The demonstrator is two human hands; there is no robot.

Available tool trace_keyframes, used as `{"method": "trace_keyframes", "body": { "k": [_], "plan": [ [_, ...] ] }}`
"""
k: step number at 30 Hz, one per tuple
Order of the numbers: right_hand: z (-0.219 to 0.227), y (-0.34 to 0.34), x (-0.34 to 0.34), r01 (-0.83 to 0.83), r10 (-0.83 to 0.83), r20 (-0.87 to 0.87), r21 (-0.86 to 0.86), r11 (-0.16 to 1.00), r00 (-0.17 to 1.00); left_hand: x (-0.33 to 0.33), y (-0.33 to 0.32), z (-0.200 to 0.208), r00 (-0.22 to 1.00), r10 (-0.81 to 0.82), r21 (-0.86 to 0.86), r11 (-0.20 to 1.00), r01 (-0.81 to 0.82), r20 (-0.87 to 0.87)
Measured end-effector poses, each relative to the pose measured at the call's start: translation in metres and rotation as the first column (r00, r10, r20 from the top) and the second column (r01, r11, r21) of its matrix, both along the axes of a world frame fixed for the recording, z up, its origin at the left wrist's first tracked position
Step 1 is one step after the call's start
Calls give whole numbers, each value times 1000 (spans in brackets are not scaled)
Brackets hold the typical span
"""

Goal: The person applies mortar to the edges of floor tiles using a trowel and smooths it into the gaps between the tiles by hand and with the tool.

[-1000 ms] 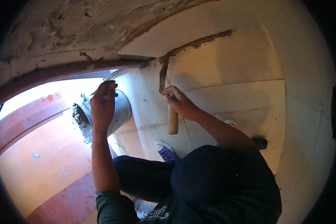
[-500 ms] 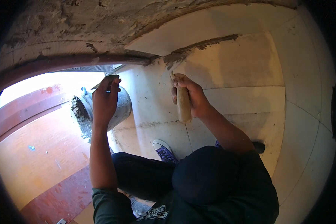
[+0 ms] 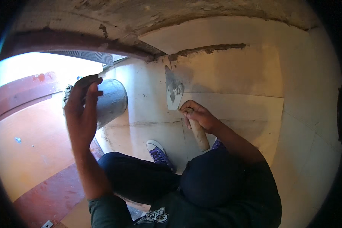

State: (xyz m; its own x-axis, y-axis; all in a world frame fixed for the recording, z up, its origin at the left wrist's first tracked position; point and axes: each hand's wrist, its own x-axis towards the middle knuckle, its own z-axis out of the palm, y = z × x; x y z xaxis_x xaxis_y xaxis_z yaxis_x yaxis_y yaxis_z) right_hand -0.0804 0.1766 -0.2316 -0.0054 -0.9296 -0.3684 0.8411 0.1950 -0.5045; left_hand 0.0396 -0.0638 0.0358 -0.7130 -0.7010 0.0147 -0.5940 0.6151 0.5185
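Observation:
My right hand [image 3: 199,116] grips a trowel by its light wooden handle [image 3: 199,136]. The trowel's pointed metal blade [image 3: 174,89], smeared with grey mortar, is over the pale floor tiles and points toward the wall. A ragged strip of mortar [image 3: 212,48] lies along the joint between the floor tiles and the pale tile strip [image 3: 224,34] at the wall's foot. On the left, my left hand [image 3: 81,100] is raised with curled fingers in front of a grey bucket [image 3: 114,100]. What those fingers hold, if anything, I cannot make out.
Behind the bucket runs a dark reddish sill [image 3: 83,43] beneath a rough wall [image 3: 140,15]. An orange and red surface [image 3: 30,133] spreads at the far left. My purple sneaker [image 3: 159,154] and bent knee [image 3: 129,171] are close below the hands.
The trowel has come back from the joint toward me, and its blade now shows more fully. My left hand has moved left. The whole view has shifted slightly.

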Motion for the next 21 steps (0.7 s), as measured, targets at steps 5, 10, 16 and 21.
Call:
{"method": "trace_keyframes", "body": {
  "k": [5, 10, 16, 21],
  "plan": [
    [46, -27, -24, -367, 261, -604, -57, 929, 753, 42, 35, 32, 930, 20, -135, 988, -75, -366],
    [139, -126, -4, -595, 26, -943, -189, 781, 333, 137, 19, 54, 523, 34, -278, 817, -505, -852],
    [238, -229, 47, -538, -155, -988, -133, 832, 4, 174, 11, 60, 171, -23, -70, 959, -273, -985],
    [246, -270, 82, -455, -82, -965, 41, 890, -248, 163, 19, 51, 59, 130, 132, 991, 30, -990]
  ]
}}
